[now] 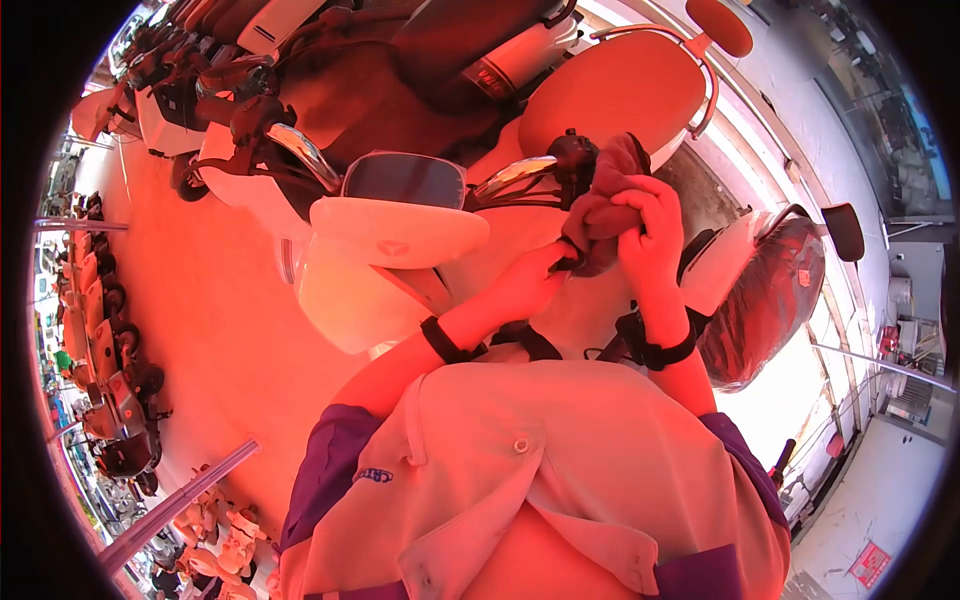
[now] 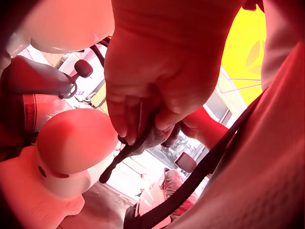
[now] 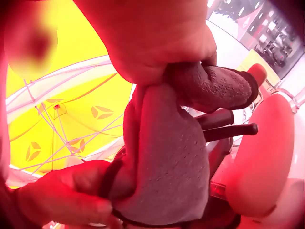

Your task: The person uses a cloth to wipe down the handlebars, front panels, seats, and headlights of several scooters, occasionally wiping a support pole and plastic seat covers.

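A dark, soft cloth [image 1: 598,222] is bunched between both hands above the scooter's handlebar area. My left hand [image 1: 530,285] pinches its lower left edge, with the fingertips bent onto the fabric; in the left wrist view this hand [image 2: 162,62] has a narrow dark end hanging below the fingers. My right hand [image 1: 655,230] grips the upper part with curled fingers. The right wrist view shows the cloth [image 3: 167,157] hanging in a broad fold under the right hand [image 3: 157,38], one rolled end sticking out to the right, while the left hand [image 3: 66,195] holds its lower left corner.
Under the hands is a light scooter body [image 1: 390,235] with a dark mirror [image 1: 405,181]. A rounded seat [image 1: 615,95] lies beyond. Another scooter with a plastic-wrapped seat [image 1: 770,310] stands at right, and rows of scooters [image 1: 120,340] line the left.
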The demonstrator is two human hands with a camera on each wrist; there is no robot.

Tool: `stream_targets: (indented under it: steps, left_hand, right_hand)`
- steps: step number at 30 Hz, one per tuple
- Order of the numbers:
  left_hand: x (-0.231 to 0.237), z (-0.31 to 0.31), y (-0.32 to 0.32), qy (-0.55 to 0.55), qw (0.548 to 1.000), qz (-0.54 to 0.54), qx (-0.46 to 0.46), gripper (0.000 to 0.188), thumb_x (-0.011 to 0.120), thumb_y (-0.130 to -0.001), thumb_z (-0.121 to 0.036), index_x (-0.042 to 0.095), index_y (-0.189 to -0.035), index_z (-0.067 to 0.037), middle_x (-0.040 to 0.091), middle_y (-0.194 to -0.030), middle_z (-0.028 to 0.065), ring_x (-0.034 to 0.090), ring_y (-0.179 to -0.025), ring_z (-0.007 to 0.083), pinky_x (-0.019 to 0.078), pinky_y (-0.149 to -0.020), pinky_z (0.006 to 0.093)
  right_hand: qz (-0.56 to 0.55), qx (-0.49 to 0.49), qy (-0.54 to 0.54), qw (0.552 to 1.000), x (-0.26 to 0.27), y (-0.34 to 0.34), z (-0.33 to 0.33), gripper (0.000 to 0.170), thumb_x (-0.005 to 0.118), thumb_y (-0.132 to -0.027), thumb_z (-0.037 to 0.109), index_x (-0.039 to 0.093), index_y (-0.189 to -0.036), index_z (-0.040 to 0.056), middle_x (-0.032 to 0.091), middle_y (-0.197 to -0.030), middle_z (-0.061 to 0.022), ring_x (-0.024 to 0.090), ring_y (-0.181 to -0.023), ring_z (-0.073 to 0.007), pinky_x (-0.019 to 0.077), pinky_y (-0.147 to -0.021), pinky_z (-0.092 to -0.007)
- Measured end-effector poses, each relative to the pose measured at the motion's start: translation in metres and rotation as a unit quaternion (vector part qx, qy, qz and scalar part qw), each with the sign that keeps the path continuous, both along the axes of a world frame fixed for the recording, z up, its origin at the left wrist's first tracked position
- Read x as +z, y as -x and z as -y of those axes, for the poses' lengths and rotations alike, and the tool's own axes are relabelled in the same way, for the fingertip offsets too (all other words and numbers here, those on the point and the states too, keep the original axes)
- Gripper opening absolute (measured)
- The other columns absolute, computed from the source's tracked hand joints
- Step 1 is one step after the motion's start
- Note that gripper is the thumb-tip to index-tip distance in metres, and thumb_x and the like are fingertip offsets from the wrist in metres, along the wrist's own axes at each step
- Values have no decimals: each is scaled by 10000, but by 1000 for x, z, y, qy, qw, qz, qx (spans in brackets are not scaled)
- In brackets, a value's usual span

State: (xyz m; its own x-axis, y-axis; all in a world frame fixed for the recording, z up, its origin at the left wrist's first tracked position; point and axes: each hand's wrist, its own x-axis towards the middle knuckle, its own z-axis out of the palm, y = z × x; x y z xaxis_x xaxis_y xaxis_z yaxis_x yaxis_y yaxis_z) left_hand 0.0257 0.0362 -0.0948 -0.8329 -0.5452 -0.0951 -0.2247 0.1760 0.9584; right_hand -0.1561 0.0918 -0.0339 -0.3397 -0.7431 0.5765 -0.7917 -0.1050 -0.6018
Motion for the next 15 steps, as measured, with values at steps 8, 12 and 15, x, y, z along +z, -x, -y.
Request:
stream_targets:
  steps: [8,12,15]
  left_hand:
    - [-107,25,13,-214,922,-220,237,224,518,-900,-45,563,-1116,-8,612,-1042,102,600,-989,207,482,-804,326]
    - [-99,33,24,-312,874,-296,227,229,498,-895,-28,571,-1111,-11,610,-1043,83,584,-968,185,484,-813,341]
    - [-101,36,19,-76,953,-234,179,291,486,-919,-51,540,-1205,-30,563,-1205,80,575,-1035,165,478,-898,306]
  right_hand:
    - [-138,204,-103,964,-12,-54,21,400,630,-638,-32,624,-1018,94,601,-1119,-64,551,-1006,-295,475,-860,-389]
    - [-84,130,-151,976,-23,-31,-4,391,633,-652,-35,627,-1023,89,591,-1134,-77,554,-1009,-310,478,-865,-396]
    - [-85,139,-172,972,-12,-38,-12,389,644,-676,-29,629,-1046,88,585,-1150,-84,560,-1039,-318,480,-878,-410]
